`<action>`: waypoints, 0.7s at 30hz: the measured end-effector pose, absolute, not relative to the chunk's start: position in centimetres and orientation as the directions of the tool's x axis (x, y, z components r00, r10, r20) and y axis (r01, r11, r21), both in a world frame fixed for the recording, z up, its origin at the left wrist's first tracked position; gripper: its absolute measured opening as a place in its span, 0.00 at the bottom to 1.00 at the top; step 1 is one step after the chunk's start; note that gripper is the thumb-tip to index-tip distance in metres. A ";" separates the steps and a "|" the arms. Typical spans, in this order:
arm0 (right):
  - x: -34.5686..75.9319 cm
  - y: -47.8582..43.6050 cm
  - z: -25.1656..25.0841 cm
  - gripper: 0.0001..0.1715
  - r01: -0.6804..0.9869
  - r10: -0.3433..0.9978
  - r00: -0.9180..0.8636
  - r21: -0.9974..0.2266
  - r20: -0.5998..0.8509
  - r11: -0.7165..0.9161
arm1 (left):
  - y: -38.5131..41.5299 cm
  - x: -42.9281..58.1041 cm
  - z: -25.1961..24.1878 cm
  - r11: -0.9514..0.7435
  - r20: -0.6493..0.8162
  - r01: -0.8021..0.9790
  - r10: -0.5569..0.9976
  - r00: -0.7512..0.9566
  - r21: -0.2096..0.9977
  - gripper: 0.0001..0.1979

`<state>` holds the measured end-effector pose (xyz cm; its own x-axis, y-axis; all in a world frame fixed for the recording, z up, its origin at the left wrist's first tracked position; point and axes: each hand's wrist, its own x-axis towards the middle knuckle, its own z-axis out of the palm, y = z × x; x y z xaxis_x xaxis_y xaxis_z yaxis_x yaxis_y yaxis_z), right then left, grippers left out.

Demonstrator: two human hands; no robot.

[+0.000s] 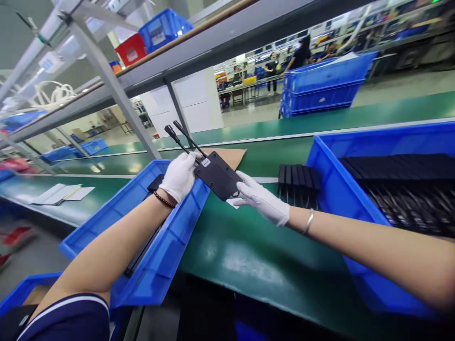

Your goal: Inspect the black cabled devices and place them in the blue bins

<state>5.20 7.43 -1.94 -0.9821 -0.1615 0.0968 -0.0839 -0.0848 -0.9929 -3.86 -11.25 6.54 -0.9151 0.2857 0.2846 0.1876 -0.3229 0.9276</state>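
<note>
Over the green conveyor belt [249,255], one flat black plastic unit with two stub antennas [216,176] was held in both white-gloved hands.
Left hand [179,176] had its fingers closed round the antenna end; right hand [261,200] pinched the near corner. The unit hung above the rim of the left blue plastic bin [170,246]. The right blue plastic crate [330,189] lay full of like units, judged mostly unhandled. Metal shelving [106,76] ran overhead; stacked blue crates [323,85] stood in the hall beyond.

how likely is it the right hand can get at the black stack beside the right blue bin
Probably yes: the right hand is close beside the black stack, only bare belt between, though it holds the black device with the left hand.
</note>
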 end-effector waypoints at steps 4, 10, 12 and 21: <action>4.7 8.4 -2.0 0.38 -0.121 0.063 -0.991 -0.993 0.121 0.013 | -8.1 -4.2 2.3 -0.426 0.274 0.147 0.255 -0.927 0.893 0.08; 2.4 11.5 -1.6 0.22 -0.190 0.310 -0.910 -0.942 0.275 0.277 | -8.5 -3.2 0.8 -0.432 0.216 -0.015 0.481 -0.850 0.902 0.12; 1.8 12.2 -1.5 0.22 -0.262 0.321 -0.878 -0.918 0.355 0.298 | -8.8 -2.4 1.1 -0.419 0.195 -0.062 0.543 -0.817 0.906 0.16; 2.6 11.3 -1.6 0.24 -0.319 0.074 -0.902 -0.772 0.426 0.550 | -8.6 -0.4 0.6 0.159 -0.362 -0.624 0.908 -0.213 0.765 0.33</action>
<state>2.56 11.30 -1.64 -0.9017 0.0745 0.4259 -0.3190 0.5504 -0.7716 -0.45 -8.63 0.58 -0.2126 0.9075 -0.3622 -0.6245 0.1590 0.7647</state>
